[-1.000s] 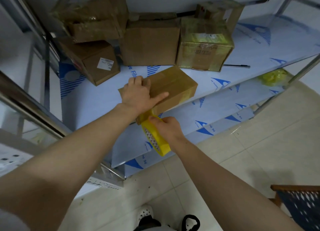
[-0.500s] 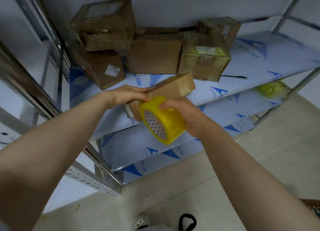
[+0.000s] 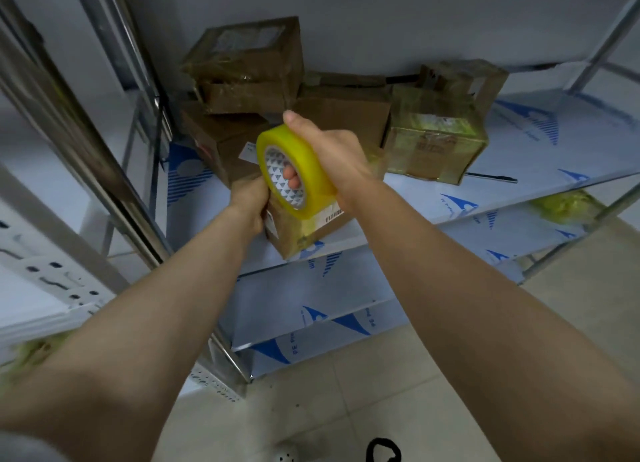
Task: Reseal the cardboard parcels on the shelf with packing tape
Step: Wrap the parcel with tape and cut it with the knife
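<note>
Left hand [image 3: 249,201] grips parcel [image 3: 301,234] at shelf [image 3: 450,198] edge; right hand [image 3: 334,149] grips tape [image 3: 313,174].

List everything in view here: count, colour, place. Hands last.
held parcel: one, brown, at the shelf's front, in the left hand
stacked parcels: five, brown, some wrapped in yellowish tape, at the shelf's back
tape roll: one, yellow, in front of the held parcel
pen: one, black, on the shelf right of the stacked parcels
crumpled wad: one, yellow-green, lower tier, right
shelf: one, metal, white film with blue print
left hand: one, grips the held parcel's left end
right hand: one, holds the tape roll, fingers through its core
</note>
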Available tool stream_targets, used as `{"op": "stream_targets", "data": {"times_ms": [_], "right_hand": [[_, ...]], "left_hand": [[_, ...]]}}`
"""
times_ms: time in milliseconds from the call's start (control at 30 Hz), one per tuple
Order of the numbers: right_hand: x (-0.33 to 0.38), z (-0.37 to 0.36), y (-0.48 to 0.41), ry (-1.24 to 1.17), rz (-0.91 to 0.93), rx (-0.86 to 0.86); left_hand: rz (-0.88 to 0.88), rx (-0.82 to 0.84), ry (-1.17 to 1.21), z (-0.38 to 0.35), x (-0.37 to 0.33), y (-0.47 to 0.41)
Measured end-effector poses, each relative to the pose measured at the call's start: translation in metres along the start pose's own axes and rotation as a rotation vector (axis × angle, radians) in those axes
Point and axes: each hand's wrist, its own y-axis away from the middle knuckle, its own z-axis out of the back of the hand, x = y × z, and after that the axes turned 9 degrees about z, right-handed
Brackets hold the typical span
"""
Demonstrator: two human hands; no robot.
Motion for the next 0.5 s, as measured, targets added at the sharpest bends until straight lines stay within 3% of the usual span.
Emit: {"op": "stream_targets", "data": {"times_ms": [200,367,500], "right_hand": [[-0.003,0.003,0.018,-0.039,-0.018,-0.05],[-0.038,0.026,0.052,-0.009,-0.033,-0.105],[-0.079,0.03,0.065,-0.069,-0.065,-0.102]], "left_hand": [[-0.243,-0.175,-0.407,0.002,-0.005,-0.018],[-0.281,-0.173,-0.323,0.003,-0.002,-0.019],[-0.398,-0.157,-0.528,0.006,-0.003,-0.016]]}}
